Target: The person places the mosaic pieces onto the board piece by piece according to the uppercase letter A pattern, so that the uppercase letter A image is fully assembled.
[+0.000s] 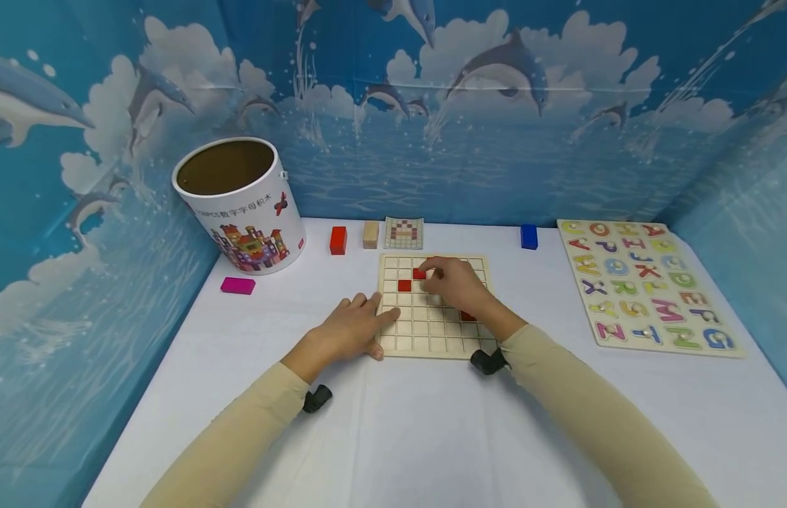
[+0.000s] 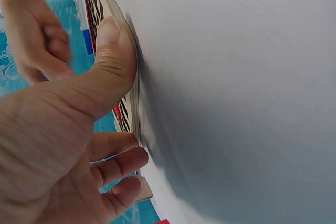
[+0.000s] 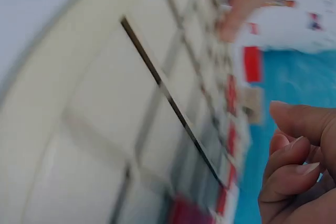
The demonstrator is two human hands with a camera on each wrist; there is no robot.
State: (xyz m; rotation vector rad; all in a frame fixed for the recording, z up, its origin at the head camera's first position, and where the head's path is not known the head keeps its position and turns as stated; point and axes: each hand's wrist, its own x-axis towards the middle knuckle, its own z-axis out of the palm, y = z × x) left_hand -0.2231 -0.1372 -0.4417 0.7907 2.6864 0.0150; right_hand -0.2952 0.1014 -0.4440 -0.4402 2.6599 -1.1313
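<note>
A pale wooden grid board (image 1: 437, 343) lies on the white table, with a few red squares (image 1: 404, 286) in it. My left hand (image 1: 349, 326) is at its left edge: one finger reaches onto the board, and the thumb (image 2: 113, 51) rests against the near edge. The other fingers of that hand (image 2: 123, 163) extend past the board's side. Over the grid is my right hand (image 1: 458, 286), fingers (image 3: 294, 161) curled and fingertips beside a red square (image 1: 419, 274). Nothing shows between its thumb and fingers in the right wrist view.
Behind the board lie a patterned card (image 1: 404, 233), a beige block (image 1: 370, 234) and a red block (image 1: 338, 240). A blue block (image 1: 529, 236) is farther right. Left are a large bucket (image 1: 241, 226) and a magenta block (image 1: 238, 285); right is an alphabet puzzle board (image 1: 650, 289).
</note>
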